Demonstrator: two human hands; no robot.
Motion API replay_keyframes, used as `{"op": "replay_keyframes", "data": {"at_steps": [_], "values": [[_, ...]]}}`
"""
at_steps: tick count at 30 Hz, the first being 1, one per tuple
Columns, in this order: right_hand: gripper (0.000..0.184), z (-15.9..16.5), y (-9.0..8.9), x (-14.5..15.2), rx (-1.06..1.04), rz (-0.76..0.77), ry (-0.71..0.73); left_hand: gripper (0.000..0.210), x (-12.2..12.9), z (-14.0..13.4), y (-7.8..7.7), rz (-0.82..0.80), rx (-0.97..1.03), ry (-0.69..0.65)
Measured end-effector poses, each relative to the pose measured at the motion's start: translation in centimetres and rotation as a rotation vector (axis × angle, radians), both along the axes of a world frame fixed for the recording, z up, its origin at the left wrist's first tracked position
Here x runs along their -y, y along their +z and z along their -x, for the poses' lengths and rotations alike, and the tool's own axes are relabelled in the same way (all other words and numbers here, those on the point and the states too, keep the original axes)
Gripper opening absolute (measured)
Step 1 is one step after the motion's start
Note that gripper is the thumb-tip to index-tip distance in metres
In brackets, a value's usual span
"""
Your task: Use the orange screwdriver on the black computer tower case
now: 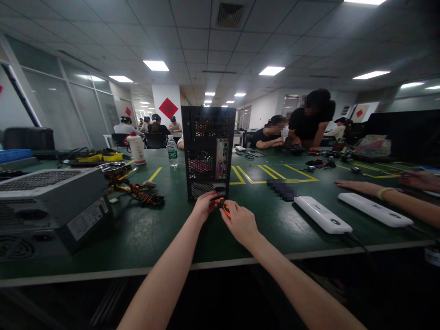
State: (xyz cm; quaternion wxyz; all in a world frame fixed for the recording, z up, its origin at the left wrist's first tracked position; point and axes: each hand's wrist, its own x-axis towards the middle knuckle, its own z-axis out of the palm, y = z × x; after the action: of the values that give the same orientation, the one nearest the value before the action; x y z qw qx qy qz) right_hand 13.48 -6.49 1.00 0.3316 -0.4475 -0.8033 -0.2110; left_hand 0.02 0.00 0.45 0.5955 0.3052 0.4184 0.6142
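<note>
A black computer case [208, 123] stands upright on the green table, its rear panel facing me. At its lower edge sits a grey power supply [202, 189] with a socket. My right hand [242, 224] is closed round an orange and black screwdriver [225, 208], whose front end points at the bottom of the case. My left hand [205, 206] is held against the lower rear of the case, fingers pinched together near the screwdriver's front end. What those fingers hold, if anything, is too small to make out. The screwdriver's tip is hidden.
Loose power supplies [82, 201] are stacked at the left beside a bundle of cables [137, 195]. A water bottle [172, 151] stands behind them. At the right lie white power banks [323, 215], with another person's hand [360, 187] close by. Several people sit farther back.
</note>
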Motion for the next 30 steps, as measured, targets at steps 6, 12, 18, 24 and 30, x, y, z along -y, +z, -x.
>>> {"op": "replay_keyframes", "data": {"at_steps": [6,12,18,24,30], "values": [[0.022,0.03,0.1,0.19,-0.047,0.012,0.099,0.027,-0.11,0.19,-0.41,-0.035,0.003,-0.02],[0.025,0.01,0.02,-0.12,-0.028,0.045,0.2,0.029,0.05,0.25,-0.34,-0.034,0.003,-0.032],[0.025,0.02,0.01,-0.27,-0.038,0.048,0.18,0.031,0.15,0.16,-0.11,-0.032,-0.001,-0.043],[0.024,0.05,0.01,-0.25,-0.07,0.041,0.154,0.027,0.07,0.15,-0.2,-0.029,0.0,-0.026],[0.024,-0.26,0.07,-0.33,-0.113,0.04,0.164,0.024,-0.08,0.22,-0.3,-0.006,-0.001,-0.015]]}}
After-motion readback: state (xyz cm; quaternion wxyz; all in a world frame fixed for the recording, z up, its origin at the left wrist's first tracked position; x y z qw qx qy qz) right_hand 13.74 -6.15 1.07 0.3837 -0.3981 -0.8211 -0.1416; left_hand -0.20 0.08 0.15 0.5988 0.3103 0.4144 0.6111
